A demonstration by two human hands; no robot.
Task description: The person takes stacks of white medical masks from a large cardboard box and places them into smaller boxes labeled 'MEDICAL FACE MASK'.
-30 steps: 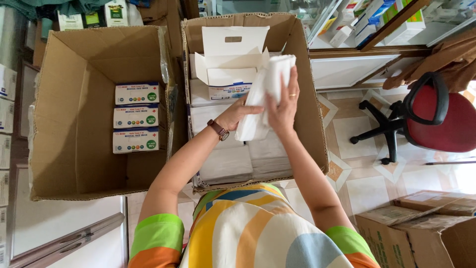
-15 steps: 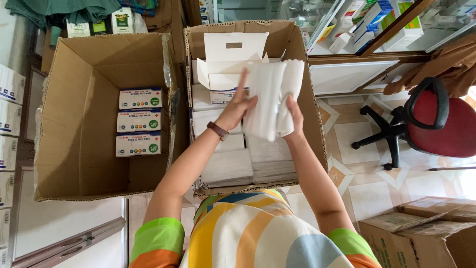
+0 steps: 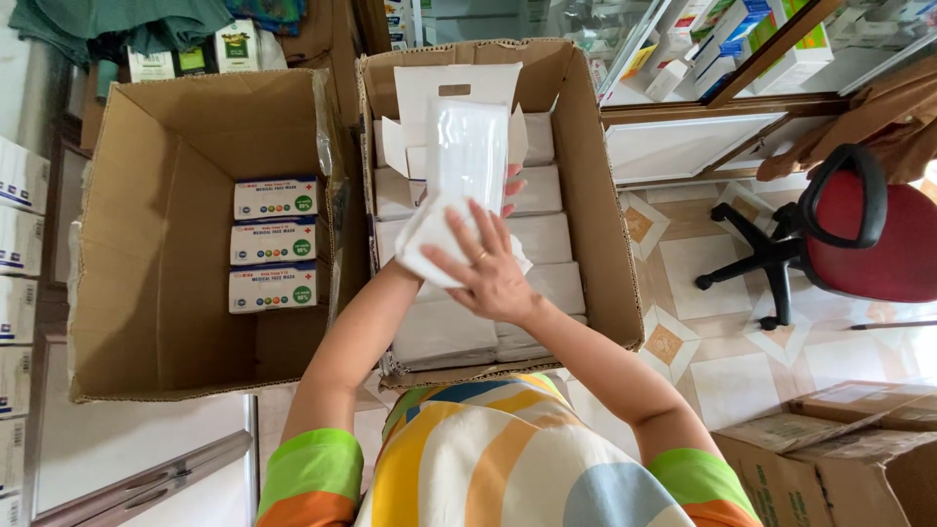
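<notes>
Right hand (image 3: 491, 276): laid flat and open-fingered on the near end of the clear-wrapped white pack (image 3: 457, 185), pressing rather than clasping it; a ring is seen on one finger.
Left hand (image 3: 511, 185): mostly hidden under the pack, only fingertips showing at its right edge; the grip appears to be closed on the pack from beneath, supporting it.
Pack, place: held above the right-hand carton (image 3: 593, 195), over the rows of white packs (image 3: 537, 283) stacked inside it, not yet resting on them.
Pack, long axis: run near to far, away from the person's body; the near end is tilted slightly leftward, the far end pointed at the carton's far wall.
Step in hand: judged to be the handling of one pack between both hands above the right carton.
Next move: a firm hold at both ends would be called for, since the wrapping looks slippery and soft.
Left-hand carton (image 3: 117, 244): three printed boxes (image 3: 275, 244) are lined up on its floor, well apart from the pack.
Farther off: a red swivel chair (image 3: 859, 234) is seen on the tiled floor (image 3: 722, 361).
</notes>
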